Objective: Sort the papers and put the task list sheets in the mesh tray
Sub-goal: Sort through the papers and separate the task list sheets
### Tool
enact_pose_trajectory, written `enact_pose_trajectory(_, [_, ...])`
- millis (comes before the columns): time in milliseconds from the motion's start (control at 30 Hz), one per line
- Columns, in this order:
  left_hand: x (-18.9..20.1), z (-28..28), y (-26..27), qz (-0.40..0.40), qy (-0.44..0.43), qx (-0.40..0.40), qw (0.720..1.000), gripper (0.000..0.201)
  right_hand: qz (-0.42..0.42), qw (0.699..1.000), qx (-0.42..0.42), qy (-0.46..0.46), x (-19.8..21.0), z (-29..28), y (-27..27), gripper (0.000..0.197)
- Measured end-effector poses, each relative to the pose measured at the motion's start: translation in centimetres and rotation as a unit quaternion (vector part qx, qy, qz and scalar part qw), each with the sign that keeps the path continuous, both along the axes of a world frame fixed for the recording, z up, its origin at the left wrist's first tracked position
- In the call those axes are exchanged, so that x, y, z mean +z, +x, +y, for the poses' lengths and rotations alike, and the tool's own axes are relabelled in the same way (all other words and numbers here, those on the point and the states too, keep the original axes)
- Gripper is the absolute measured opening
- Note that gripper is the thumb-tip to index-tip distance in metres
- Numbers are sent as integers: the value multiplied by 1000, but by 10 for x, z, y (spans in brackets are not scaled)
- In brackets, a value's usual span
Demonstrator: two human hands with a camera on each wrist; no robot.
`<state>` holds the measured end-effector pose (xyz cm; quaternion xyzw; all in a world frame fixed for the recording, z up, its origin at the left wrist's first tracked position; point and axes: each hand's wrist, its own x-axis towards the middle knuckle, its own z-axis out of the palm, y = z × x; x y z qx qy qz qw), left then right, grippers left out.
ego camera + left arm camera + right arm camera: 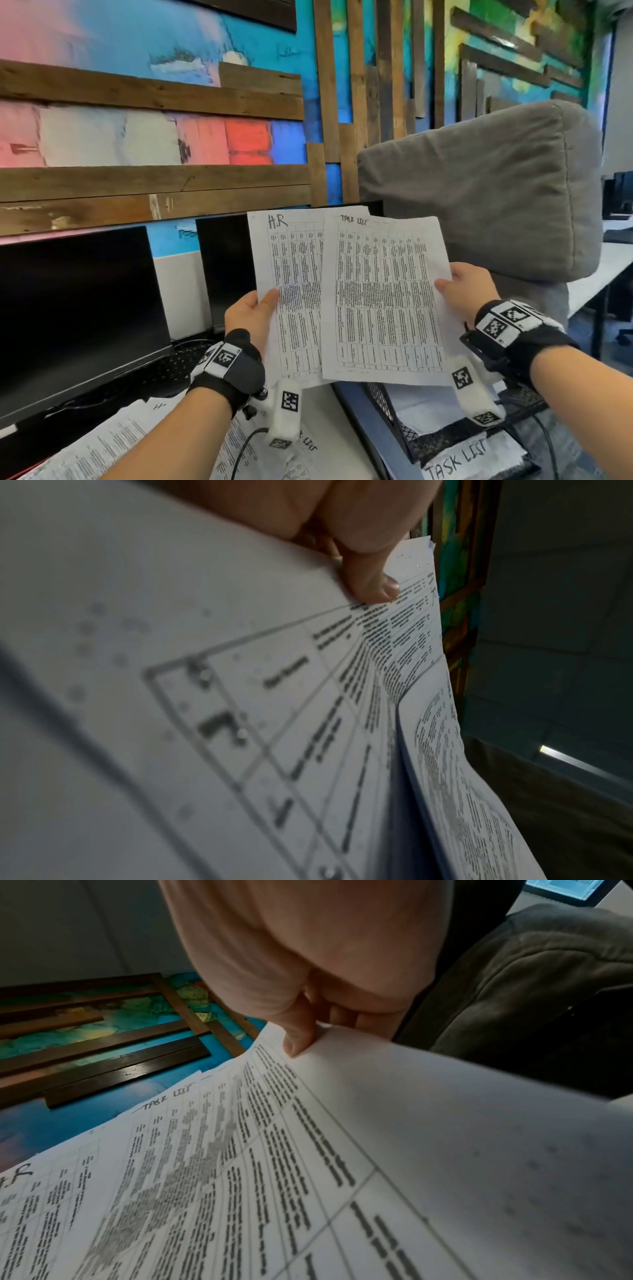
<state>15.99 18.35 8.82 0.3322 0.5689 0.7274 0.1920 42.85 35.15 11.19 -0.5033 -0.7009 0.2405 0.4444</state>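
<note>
**Head view: sorting under way, one task list sheet ready for the tray**

Head-camera coverage is dominated by a painted plank wall (154,102) and a grey cushioned chair back (479,192); below these, dark monitors (75,308) are seen at the left. The mesh tray (387,401) is found at the lower right, beneath the raised papers, with white paper already lying in it and a "TASK LIST" label (459,459) at its front. Loose printed sheets (113,442) are spread on the desk at the lower left, so more sorting is judged to remain.

Two sheets are held up side by side, overlapping. The sheet headed "H.R" (291,291) is pinched by the left hand (251,318), thumb on its face. The sheet headed "TASK LIST" (383,301) is pinched at its right edge by the right hand (469,291). It has been identified but not yet placed; lowering it into the tray is judged the next step.
</note>
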Motion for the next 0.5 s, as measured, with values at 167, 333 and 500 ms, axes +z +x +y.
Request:
enact_pose_trajectory(167, [0,4,0,-3,-13,-8,1000,13,26,999,28,18,2,-8,-8,12])
enact_pose_trajectory(333, [-5,7,1,-8,-24,-11,1000,13,38,998,41,20,0,-10,-12,13])
enact_pose_trajectory(500, [-8,11,2,-11,-34,-13,999,7,21,999,41,11,-5,-7,-14,17])
